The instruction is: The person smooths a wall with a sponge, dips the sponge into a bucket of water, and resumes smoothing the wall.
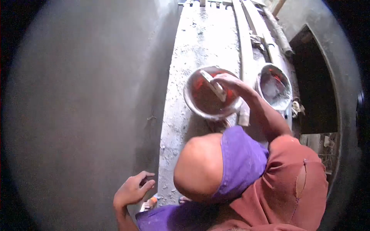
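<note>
My right hand (228, 81) is closed round a plastering trowel (220, 92), with its narrow, pale, mortar-smeared blade slanting across the mouth of a round basin (189, 98). Inside the basin, reddish patches show on the inner wall above a dark grey-brown mix (206, 98). At the lower left, my left hand (133, 188) hangs with loosely bent fingers and the thumb apart, nothing in it. It is nearest to the smooth grey wall (84, 115). My bent knee, below a purple trouser leg (243, 161), is close to the basin.
A second bucket (276, 102) with grey contents stands right of the first. Long pale planks (243, 42) run away beside it. The speckled platform (169, 127) I am on has a left edge along the wall. On the right is a dark opening (314, 84).
</note>
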{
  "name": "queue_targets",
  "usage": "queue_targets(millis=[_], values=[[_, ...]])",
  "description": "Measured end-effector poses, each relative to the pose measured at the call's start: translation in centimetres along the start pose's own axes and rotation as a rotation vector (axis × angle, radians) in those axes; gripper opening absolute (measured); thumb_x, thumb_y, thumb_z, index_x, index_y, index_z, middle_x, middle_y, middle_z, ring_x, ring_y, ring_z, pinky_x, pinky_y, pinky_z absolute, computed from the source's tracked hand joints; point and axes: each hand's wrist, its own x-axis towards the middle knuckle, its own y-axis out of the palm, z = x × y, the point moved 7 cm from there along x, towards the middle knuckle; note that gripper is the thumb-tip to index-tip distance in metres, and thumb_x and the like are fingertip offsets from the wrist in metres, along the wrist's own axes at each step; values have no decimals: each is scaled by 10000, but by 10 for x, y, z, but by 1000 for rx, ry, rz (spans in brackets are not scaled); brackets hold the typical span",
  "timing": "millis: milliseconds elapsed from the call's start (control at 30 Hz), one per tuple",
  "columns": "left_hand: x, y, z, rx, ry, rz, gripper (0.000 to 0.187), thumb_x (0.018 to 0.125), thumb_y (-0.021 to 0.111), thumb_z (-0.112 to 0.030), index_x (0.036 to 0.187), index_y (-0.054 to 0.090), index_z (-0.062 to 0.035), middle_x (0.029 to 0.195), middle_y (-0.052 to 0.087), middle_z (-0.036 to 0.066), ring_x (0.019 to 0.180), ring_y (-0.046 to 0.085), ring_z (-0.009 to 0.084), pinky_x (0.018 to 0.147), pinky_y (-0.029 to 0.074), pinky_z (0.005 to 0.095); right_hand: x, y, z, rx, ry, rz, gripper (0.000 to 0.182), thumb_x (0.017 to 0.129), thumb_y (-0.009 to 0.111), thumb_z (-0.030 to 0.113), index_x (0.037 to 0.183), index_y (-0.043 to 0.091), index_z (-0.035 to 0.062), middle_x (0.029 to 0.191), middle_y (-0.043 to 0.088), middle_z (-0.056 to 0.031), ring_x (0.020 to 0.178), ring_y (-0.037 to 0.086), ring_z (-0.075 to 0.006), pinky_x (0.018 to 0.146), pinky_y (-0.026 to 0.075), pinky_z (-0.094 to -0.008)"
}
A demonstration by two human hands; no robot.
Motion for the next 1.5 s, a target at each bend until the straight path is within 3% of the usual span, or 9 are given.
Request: queue_targets(millis=[67,200,267,367,467,733,1133,1333,1500], values=[[51,-23,-23,19,32,79,486,1016,635,-341,1349,589,10,1094,744,188,1043,712,248,936,523,378,-3,-4,1,509,509,-129,401,916,675,123,1308,644,42,1096,686,-103,961,651,-219,848,528,-354],[200,-31,-31,-89,82,90,770,1010,647,-463,1535,393,39,1363,615,234,1226,631,290,1023,515,393,4,9,-11,1076,324,-62,609,922,649,244,1462,532,-11,1426,582,-104,1343,492,-217,1180,311,-352],[263,2,-38,-472,-89,239,916,997,670,-491,1616,202,-4,1350,610,212,1180,659,255,936,574,363,-2,-2,1,1052,334,-63,645,908,665,249,1474,512,-21,1427,577,-105,1346,482,-207,1173,326,-362],[319,44,-56,-611,-66,179,813,941,732,-543,1485,449,-9,1193,668,100,982,660,199,828,555,348,-8,-2,-9,1215,400,-100,502,919,701,198,1345,607,-50,1307,633,-110,1274,537,-181,1136,387,-326],[333,74,-44,-970,-143,-26,690,949,759,-422,1418,541,36,1265,666,105,1116,635,206,983,504,352,-11,-11,-15,1066,466,6,271,954,686,233,1133,711,32,1150,655,-65,1084,570,-144,966,436,-286],[344,56,-104,-1096,-147,-68,541,1038,641,-246,1466,472,38,1394,613,141,1271,593,246,1106,443,403,0,-48,-4,1097,301,86,259,987,630,174,1197,669,26,1147,627,-53,1113,567,-133,991,438,-292],[482,23,-185,-1178,10,-125,457,1044,626,-356,1299,606,23,1226,682,105,1110,647,182,909,523,324,31,-132,-60,1460,264,-508,426,1037,553,300,1374,564,40,1289,658,-77,1166,638,-195,1049,488,-378],[497,16,-199,-1268,-6,-142,611,1007,662,-463,1392,545,-4,1296,656,118,1188,627,230,935,525,419,47,-151,-90,1493,126,-817,430,1063,496,318,1380,577,38,1255,692,-88,1134,671,-218,1010,525,-376],[457,-2,-212,-1179,-14,-88,674,1037,610,-457,1510,399,-27,1477,538,161,1264,618,285,1023,539,491,67,-159,-79,1886,-326,-428,491,1086,376,334,1381,553,-16,1212,700,-167,1056,712,-273,979,567,-417]])
